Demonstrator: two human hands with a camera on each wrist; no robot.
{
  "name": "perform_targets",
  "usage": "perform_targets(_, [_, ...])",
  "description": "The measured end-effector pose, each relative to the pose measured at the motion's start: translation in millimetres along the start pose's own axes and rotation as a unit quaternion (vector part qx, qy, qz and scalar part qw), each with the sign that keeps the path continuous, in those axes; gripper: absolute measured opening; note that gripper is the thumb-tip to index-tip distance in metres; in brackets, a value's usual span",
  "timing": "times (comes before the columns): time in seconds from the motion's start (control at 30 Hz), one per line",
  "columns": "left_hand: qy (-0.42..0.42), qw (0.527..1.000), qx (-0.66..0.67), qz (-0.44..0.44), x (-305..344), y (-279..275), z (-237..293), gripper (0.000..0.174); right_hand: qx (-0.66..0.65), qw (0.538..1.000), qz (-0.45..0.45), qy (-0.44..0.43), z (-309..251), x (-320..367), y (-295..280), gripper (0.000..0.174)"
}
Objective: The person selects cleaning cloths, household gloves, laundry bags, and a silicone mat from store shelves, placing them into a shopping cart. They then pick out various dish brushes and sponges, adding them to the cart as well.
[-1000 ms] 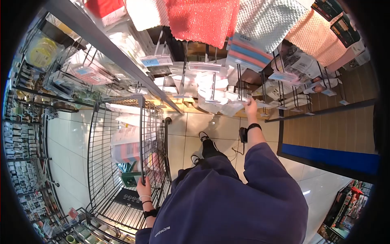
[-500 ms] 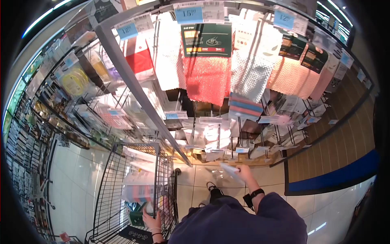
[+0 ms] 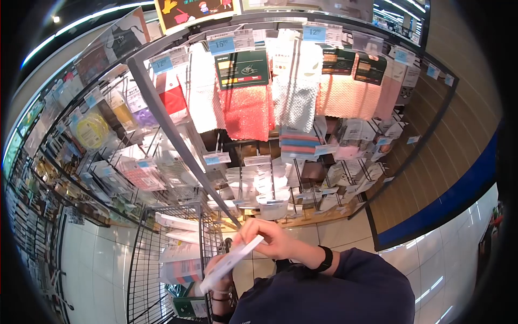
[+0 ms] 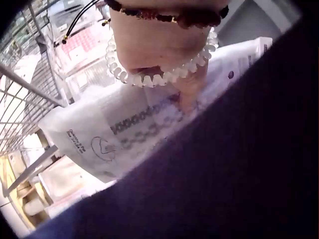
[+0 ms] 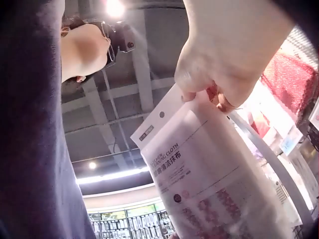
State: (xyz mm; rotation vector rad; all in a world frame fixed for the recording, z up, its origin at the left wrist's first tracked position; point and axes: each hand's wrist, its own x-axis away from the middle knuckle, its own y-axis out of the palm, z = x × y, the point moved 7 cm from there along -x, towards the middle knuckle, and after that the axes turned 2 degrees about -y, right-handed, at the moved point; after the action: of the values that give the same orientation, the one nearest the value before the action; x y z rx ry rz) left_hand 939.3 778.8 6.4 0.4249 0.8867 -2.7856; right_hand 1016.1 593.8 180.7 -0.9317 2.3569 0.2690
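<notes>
A flat white packet of kitchen cleaning cloth (image 3: 234,264) is held tilted in front of the body, seen nearly edge-on from the head. My right hand (image 3: 270,240) pinches it by its upper edge, near the punched hanging hole, with thumb and fingers curled over the rim in the right wrist view. At the lower end my left hand (image 3: 216,263) holds the same packet, partly hidden behind it. In the left wrist view the thumb (image 4: 192,94) lies on the packet's printed face (image 4: 119,129), and the sleeve covers much of it.
A wire shopping cart (image 3: 200,237) stands at my left, with striped packets (image 3: 181,264) and a green package (image 3: 186,306) inside. Ahead, a rack holds hanging cloths (image 3: 245,110) and several rows of packets. A grey post (image 3: 172,140) rises by the cart; a brown panel (image 3: 431,162) stands right.
My right hand has brought the packet from the low rack hooks leftward and up to the body. My left hand has left the cart's rail and taken the packet's other end. The head view has tilted up.
</notes>
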Motion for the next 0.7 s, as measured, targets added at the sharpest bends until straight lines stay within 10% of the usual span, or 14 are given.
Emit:
perform_targets(0.1, [-0.117,0.926,0.326,0.147,28,-41,-63,0.056,0.043,0.999,0.018,-0.013,-10,-19,-16,0.034])
perform_targets(0.33, [-0.33,0.854,0.014,0.402,62,-197,-21,0.069,0.278,0.921,0.272,0.015,9,-42,-157,0.068])
perform_targets(0.43, [-0.283,0.833,-0.226,0.419,76,-190,-16,0.07,0.355,0.873,0.332,-0.037,24,-58,-207,0.08])
perform_targets(0.6, [-0.279,0.88,-0.344,0.171,86,-109,-82,0.066,0.424,0.826,0.372,-0.004,39,-87,-242,0.093])
perform_targets(0.7, [-0.359,0.913,-0.194,0.026,83,-50,-90,0.064,0.402,0.825,0.398,0.008,46,-97,-253,0.097])
